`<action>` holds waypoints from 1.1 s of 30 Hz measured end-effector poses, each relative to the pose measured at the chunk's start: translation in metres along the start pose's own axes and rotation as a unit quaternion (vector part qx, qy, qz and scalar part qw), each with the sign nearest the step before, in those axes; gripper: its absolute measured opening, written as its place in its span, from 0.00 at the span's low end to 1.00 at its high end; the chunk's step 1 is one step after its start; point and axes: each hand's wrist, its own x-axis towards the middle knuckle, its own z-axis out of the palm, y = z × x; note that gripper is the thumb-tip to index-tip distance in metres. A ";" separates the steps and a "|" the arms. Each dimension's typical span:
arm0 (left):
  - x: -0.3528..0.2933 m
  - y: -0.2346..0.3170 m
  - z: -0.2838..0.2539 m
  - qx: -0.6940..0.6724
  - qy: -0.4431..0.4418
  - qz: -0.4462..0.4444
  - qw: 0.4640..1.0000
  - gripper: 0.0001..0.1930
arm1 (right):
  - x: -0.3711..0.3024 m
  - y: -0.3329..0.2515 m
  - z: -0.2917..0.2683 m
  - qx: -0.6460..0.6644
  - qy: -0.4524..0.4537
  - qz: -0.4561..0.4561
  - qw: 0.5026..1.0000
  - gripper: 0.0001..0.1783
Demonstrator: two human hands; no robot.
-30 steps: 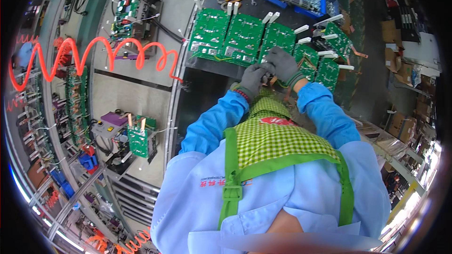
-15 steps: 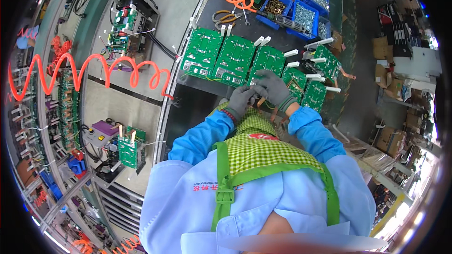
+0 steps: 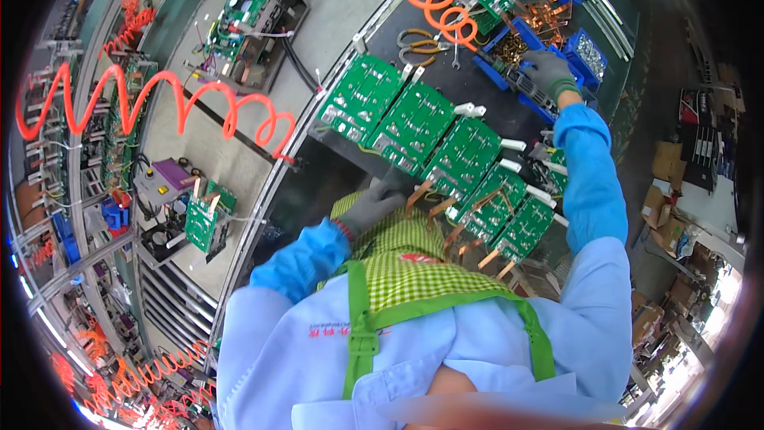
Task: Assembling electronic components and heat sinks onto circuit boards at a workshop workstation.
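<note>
Gloved right hand (image 3: 549, 72) is at a cylindrical tool (image 3: 530, 91), left hand (image 3: 377, 205) beside flat green boards (image 3: 414, 129), both grips unclear.

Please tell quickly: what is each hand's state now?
Left hand: near a green circuit board; grip cannot be told.
Right hand: at the dark handheld tool; whether closed around it cannot be told.

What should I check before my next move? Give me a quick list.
1. Right hand at the power tool: ok.
2. Firm grip on it: cannot tell, the hand hides that.
3. Tool away from the blue bins: not ok, it is right over them.
4. Left hand clear of the green boards: cannot tell, its fingertips are close to their edge.
5. Both hands gloved: ok.
6. Pliers off the boards: ok.
</note>
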 end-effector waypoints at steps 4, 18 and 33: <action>-0.037 0.012 -0.016 -0.065 0.055 -0.093 0.992 0.21 | 0.050 -0.008 0.014 -0.046 -0.108 -0.004 0.993 0.26; -0.002 0.135 0.009 -0.168 -0.014 0.075 0.983 0.16 | 0.076 0.017 0.061 0.023 -0.084 -0.051 0.995 0.23; 0.114 0.190 0.060 -0.565 -0.055 -0.043 0.822 0.20 | -0.083 -0.073 -0.077 0.402 0.078 -0.166 0.897 0.13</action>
